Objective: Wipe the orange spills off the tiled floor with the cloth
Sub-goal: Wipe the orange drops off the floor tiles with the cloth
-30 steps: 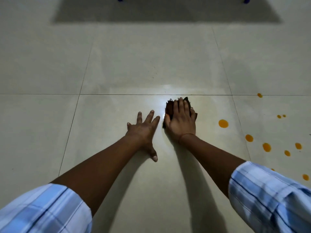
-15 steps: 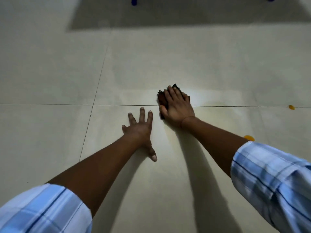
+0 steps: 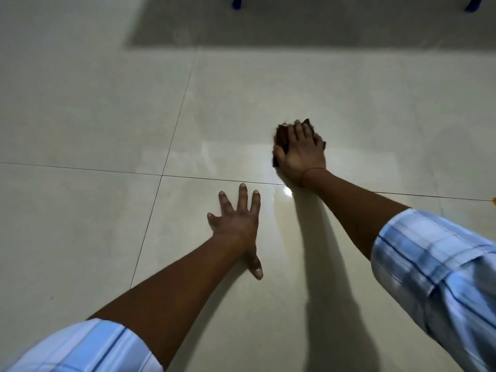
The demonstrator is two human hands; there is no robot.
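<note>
Nearest, two plaid sleeves (image 3: pixel 88 347) frame the view, both forearms stretched out over the floor (image 3: pixel 80 237). The left hand (image 3: pixel 236 226) lies flat on the near tile, fingers spread and straight, holding nothing. It looks to be a prop, and it serves best planted there so that body weight stays off the wiping arm. Just past it runs a grout line (image 3: pixel 201 178), with a wet glint beside the right wrist. Beyond that line the right hand (image 3: pixel 300 154) grasps the dark cloth (image 3: pixel 283 135), fingers bent over the bunched wad and thumb tucked against its side, pressing it to the far tile. The edges are blurred, so how tightly it grips is unclear. No orange shows under or near the cloth. The one spill (image 3: pixel 493 201) in view is a sliver at the right edge, well apart from the cloth. To wipe well, I judge the cloth should travel right toward that orange, clean face down, in overlapping strokes that gather rather than smear, minding the grout where liquid can lodge. Farthest, blue legs (image 3: pixel 237 2) stand in shadow.
</note>
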